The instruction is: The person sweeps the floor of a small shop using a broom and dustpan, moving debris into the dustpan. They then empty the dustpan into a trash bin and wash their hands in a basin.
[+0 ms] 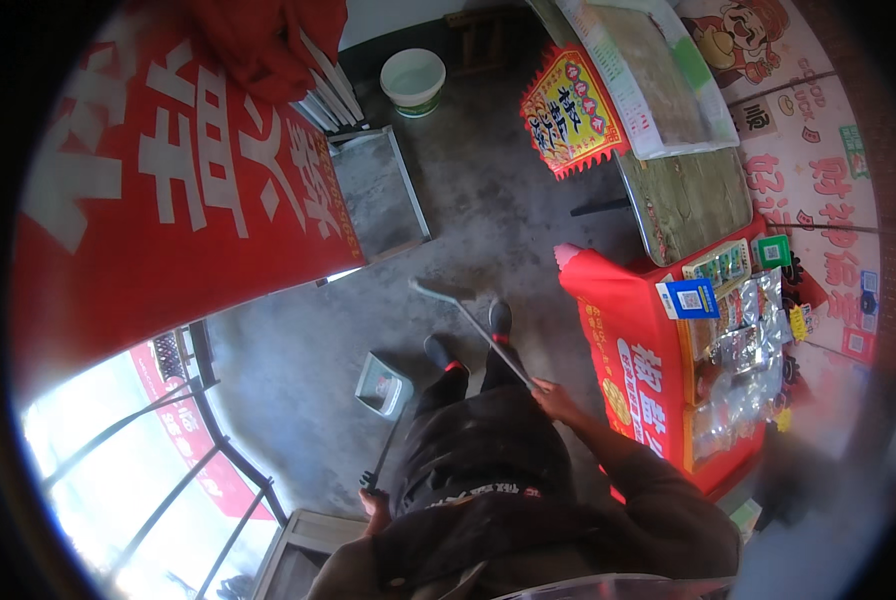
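Holds a pale grey plastic dustpan (pixel 380 388) on the smooth grey floor (pixel 288 385), curling left hand (pixel 376 509) fingers round its thin dark stick. Grips a long, thin grey broom (pixel 476 322) right of the dustpan, closing right hand (pixel 550 398) fingers on it. Has dark shoes (pixel 501 320) in the way just right of the dustpan, a red cloth-covered table (pixel 600 290) well right, a round white bucket (pixel 414 98) far beyond, a big red banner (pixel 218 265) up and left.

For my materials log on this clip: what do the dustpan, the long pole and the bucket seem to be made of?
Dustpan: probably plastic, pale and fairly smooth, with a moulded-looking rim.
Pole: perhaps metal or coated tube, thin, straight and greyish; the blur leaves this open.
Bucket: likely plastic, white and smooth, with a thick, even rim.
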